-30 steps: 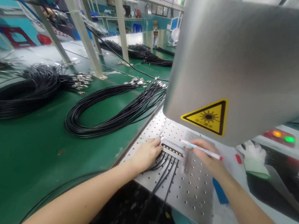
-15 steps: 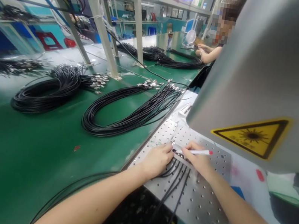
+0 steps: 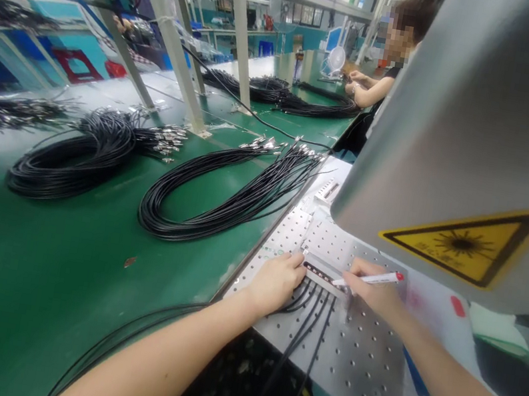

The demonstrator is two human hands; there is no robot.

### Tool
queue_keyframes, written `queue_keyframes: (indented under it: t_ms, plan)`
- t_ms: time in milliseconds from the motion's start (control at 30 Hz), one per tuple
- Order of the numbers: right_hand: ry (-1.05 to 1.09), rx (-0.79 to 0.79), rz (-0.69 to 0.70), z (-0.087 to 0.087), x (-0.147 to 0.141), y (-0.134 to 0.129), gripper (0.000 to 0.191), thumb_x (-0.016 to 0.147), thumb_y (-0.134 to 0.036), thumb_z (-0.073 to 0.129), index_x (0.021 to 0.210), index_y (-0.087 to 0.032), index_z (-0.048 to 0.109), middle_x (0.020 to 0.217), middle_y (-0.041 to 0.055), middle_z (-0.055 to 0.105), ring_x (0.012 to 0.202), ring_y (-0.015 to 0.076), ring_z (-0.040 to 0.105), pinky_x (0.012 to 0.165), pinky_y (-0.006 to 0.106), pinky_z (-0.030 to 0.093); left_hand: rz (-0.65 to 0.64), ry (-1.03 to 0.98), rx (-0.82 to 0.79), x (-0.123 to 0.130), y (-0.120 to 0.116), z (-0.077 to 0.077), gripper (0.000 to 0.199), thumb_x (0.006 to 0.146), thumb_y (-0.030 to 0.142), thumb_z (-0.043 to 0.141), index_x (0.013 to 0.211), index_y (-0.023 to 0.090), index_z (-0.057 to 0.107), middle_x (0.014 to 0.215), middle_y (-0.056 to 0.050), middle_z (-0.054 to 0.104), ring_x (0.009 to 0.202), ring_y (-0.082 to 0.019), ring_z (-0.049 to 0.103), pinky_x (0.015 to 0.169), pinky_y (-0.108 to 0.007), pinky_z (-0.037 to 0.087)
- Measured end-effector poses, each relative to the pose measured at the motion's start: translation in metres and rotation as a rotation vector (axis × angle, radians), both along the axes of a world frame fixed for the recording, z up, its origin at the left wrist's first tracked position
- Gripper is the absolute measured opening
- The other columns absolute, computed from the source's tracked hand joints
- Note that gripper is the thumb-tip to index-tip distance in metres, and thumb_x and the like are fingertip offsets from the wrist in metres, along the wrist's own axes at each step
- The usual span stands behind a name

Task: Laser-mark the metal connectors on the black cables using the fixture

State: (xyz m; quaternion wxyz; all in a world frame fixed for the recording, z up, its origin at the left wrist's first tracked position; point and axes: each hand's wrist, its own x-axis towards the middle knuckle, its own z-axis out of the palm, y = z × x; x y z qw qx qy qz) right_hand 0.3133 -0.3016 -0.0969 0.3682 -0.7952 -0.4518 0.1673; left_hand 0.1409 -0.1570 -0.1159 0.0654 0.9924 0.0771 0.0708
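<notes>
Reader: Where is the work sited?

Author: The slotted bar (image 3: 321, 282) is set on the perforated plate (image 3: 354, 355), beside and below the silver housing (image 3: 467, 137). Black cables (image 3: 306, 325) are led out at its near side, across the plate and over the front edge. By this layout the cables' ends are presumably lined up in one row, their lengths being left hanging out of the way.

Reader: How is the right hand (image 3: 374, 296) disposed?

Author: Its fingers are curled closely around a marker pen (image 3: 381, 279). The pen is tilted, red end raised, tip directed at the right end of the slot, probably so that the row can be seen. Whether the slot is touched by the tip cannot be told.

Reader: And the left hand (image 3: 278, 281)?

Author: Its fingers are drawn near one another and rested at the bar's left end, presumably for steadying. Whether the bar is pinched cannot be told, the fingertips being partly hidden.
</notes>
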Motion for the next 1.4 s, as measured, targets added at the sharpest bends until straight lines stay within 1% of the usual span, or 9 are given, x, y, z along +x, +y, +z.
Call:
queue_keyframes:
  t_ms: [333, 467, 567, 667, 733, 833, 933, 1067, 1400]
  plan:
    - [0.037, -0.065, -0.081, 0.003, -0.001, -0.019, 0.027, 0.070, -0.030, 0.049, 0.049, -0.021, 0.035, 0.045, -0.0052, 0.040, 0.047, 0.0111, 0.041, 0.046, 0.024, 0.031, 0.000, -0.009, -0.026, 0.000, -0.001, -0.002, 0.019, 0.088, 0.013, 0.039, 0.081, 0.016, 0.056, 0.089, -0.006, 0.050, 0.079, -0.017, 0.048, 0.068, -0.029, 0.043]
    - [-0.006, -0.002, -0.156, 0.003, 0.002, -0.031, 0.027, 0.076, -0.039, 0.051, 0.056, -0.021, 0.046, 0.050, -0.0040, 0.048, 0.049, 0.0122, 0.046, 0.048, 0.024, 0.036, 0.013, 0.013, -0.026, 0.000, -0.002, 0.000, 0.019, 0.088, 0.013, 0.039, 0.081, 0.016, 0.057, 0.090, -0.006, 0.051, 0.080, -0.019, 0.048, 0.069, -0.030, 0.043]
    - [-0.313, 0.052, -0.299, 0.001, 0.016, -0.054, 0.020, 0.081, -0.040, 0.049, 0.078, -0.022, 0.056, 0.067, 0.0004, 0.061, 0.060, 0.0166, 0.056, 0.055, 0.027, 0.041, 0.031, -0.021, 0.017, 0.000, -0.003, 0.006, 0.019, 0.085, 0.013, 0.043, 0.099, 0.017, 0.055, 0.098, -0.008, 0.051, 0.089, -0.022, 0.047, 0.076, -0.035, 0.042]
    - [-0.781, -0.098, -0.162, -0.005, 0.036, -0.084, 0.017, 0.084, -0.023, 0.042, 0.091, -0.020, 0.058, 0.082, 0.0073, 0.064, 0.075, 0.0225, 0.058, 0.065, 0.033, 0.042, 0.114, -0.103, 0.072, -0.001, -0.003, 0.014, 0.050, 0.080, 0.017, 0.055, 0.127, 0.022, 0.038, 0.117, -0.011, 0.046, 0.102, -0.028, 0.042, 0.083, -0.042, 0.039]
    - [-1.011, -0.261, -0.078, -0.010, 0.045, -0.100, 0.024, 0.082, -0.012, 0.038, 0.094, -0.017, 0.058, 0.085, 0.0106, 0.062, 0.080, 0.0254, 0.057, 0.069, 0.037, 0.041, 0.153, -0.132, 0.099, -0.001, -0.003, 0.017, 0.062, 0.076, 0.020, 0.060, 0.132, 0.025, 0.032, 0.125, -0.012, 0.041, 0.107, -0.031, 0.039, 0.084, -0.044, 0.038]
    - [-1.155, -0.314, -0.179, -0.013, 0.043, -0.104, 0.031, 0.082, -0.010, 0.039, 0.106, -0.018, 0.056, 0.100, 0.0138, 0.059, 0.090, 0.0288, 0.054, 0.076, 0.043, 0.040, 0.169, -0.158, 0.125, -0.002, -0.002, 0.016, 0.065, 0.074, 0.024, 0.064, 0.131, 0.026, 0.033, 0.129, -0.011, 0.038, 0.114, -0.032, 0.035, 0.087, -0.045, 0.036]
    - [-0.972, -0.125, -0.204, -0.013, 0.020, -0.082, 0.024, 0.083, -0.018, 0.043, 0.105, -0.021, 0.052, 0.102, 0.0116, 0.056, 0.095, 0.0265, 0.052, 0.080, 0.041, 0.040, 0.177, -0.167, 0.130, -0.002, -0.001, 0.014, 0.062, 0.073, 0.025, 0.066, 0.128, 0.026, 0.037, 0.130, -0.010, 0.039, 0.115, -0.032, 0.035, 0.089, -0.045, 0.035]
    - [-0.620, -0.038, -0.010, -0.014, -0.017, -0.046, 0.020, 0.073, -0.031, 0.058, 0.085, -0.023, 0.045, 0.094, 0.0055, 0.053, 0.091, 0.0226, 0.051, 0.076, 0.036, 0.044, 0.192, -0.163, 0.133, -0.003, -0.001, 0.014, 0.057, 0.073, 0.024, 0.065, 0.125, 0.027, 0.040, 0.129, -0.009, 0.041, 0.114, -0.031, 0.037, 0.089, -0.045, 0.036]
    - [-0.631, -0.043, -0.026, -0.019, -0.029, -0.036, 0.030, 0.068, -0.030, 0.065, 0.071, -0.023, 0.036, 0.088, 0.0041, 0.048, 0.093, 0.0257, 0.046, 0.084, 0.044, 0.039, 0.183, -0.142, 0.148, -0.001, -0.003, 0.015, 0.050, 0.074, 0.023, 0.063, 0.120, 0.024, 0.045, 0.127, -0.010, 0.044, 0.112, -0.031, 0.038, 0.085, -0.044, 0.038]
